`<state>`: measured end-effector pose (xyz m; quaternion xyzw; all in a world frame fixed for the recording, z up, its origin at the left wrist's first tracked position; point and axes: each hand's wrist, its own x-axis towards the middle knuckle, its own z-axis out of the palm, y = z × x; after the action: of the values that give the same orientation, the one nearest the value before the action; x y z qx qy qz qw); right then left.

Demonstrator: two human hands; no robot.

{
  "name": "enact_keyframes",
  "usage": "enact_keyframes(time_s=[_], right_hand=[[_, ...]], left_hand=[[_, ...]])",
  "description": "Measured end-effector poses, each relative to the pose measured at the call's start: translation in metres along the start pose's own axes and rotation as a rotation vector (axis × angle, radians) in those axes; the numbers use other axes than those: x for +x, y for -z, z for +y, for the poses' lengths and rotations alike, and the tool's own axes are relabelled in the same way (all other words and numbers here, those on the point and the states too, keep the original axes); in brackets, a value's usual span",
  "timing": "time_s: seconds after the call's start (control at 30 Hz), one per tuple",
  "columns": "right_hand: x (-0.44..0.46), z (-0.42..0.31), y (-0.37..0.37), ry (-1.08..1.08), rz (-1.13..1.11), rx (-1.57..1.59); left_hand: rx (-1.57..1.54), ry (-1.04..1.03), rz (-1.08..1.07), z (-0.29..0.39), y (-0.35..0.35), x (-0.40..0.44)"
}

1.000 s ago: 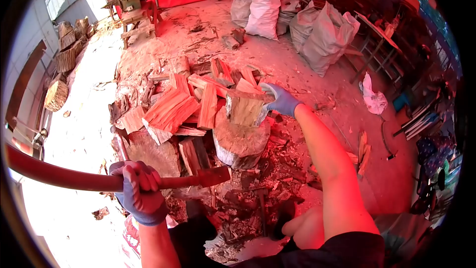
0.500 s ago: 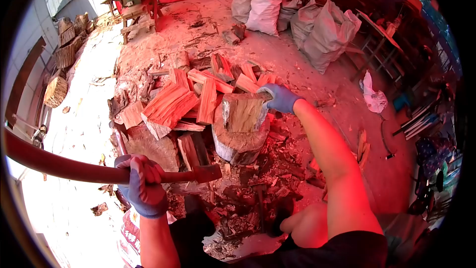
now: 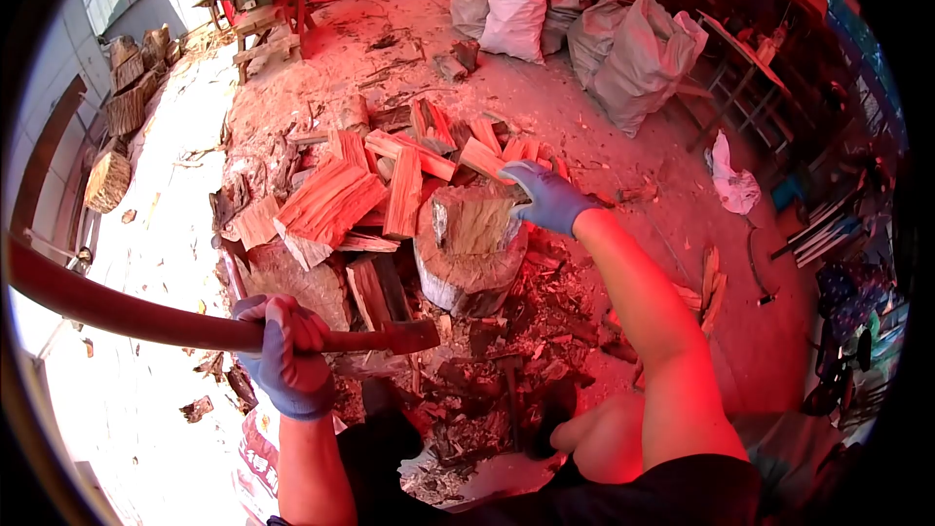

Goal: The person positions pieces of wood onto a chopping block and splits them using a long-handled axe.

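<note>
With the stump [image 3: 466, 282] as the clock's centre, the axe [image 3: 146, 323] slants in from the far left, its head between 7 and 8 o'clock. The left hand [image 3: 290, 358], at 8 o'clock, has its fingers wrapped tightly round the handle, nearer the head than the butt, probably because that lets 1 hand balance the heavy end. Split pieces [image 3: 331, 203] lie heaped between 10 and 11 o'clock. The wood chunk [image 3: 473, 222] sits on top of the stump, towards 12 o'clock, seemingly because the flat face gives it a firm seat. The right hand [image 3: 547, 199], at 2 o'clock, has thumb and fingers spread wide and grasps nothing, close enough to steady the chunk; whether the thumb touches it, I cannot tell.
</note>
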<state>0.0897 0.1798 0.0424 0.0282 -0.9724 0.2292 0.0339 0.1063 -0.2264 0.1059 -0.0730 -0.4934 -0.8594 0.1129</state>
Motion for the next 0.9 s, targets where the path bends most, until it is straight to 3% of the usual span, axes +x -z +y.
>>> enact_keyframes(time_s=[0.37,0.43,0.47,0.57,0.73,0.8,0.9], right_hand=[[-0.007,-0.015,0.004,0.019,0.060,-0.062],[-0.015,-0.026,0.003,0.114,0.380,-0.094],[-0.023,-0.040,0.006,0.110,0.381,-0.096],[-0.067,-0.093,0.006,-0.265,0.125,0.604],[-0.181,-0.204,-0.114,-0.197,-0.523,1.633],[-0.205,-0.264,-0.155,-0.320,-0.609,1.997],[-0.199,-0.336,-0.130,-0.190,-0.014,2.517]], left_hand=[[0.037,-0.013,-0.007,-0.001,0.000,-0.003],[0.047,-0.026,-0.005,0.001,-0.001,-0.004],[0.062,-0.020,-0.005,0.003,-0.002,-0.005],[0.059,-0.044,-0.023,0.006,-0.003,-0.013],[-0.099,-0.132,-0.148,0.012,-0.007,-0.040],[-0.177,-0.086,-0.185,0.022,-0.016,-0.063],[-0.367,-0.041,-0.303,0.044,-0.034,-0.112]])
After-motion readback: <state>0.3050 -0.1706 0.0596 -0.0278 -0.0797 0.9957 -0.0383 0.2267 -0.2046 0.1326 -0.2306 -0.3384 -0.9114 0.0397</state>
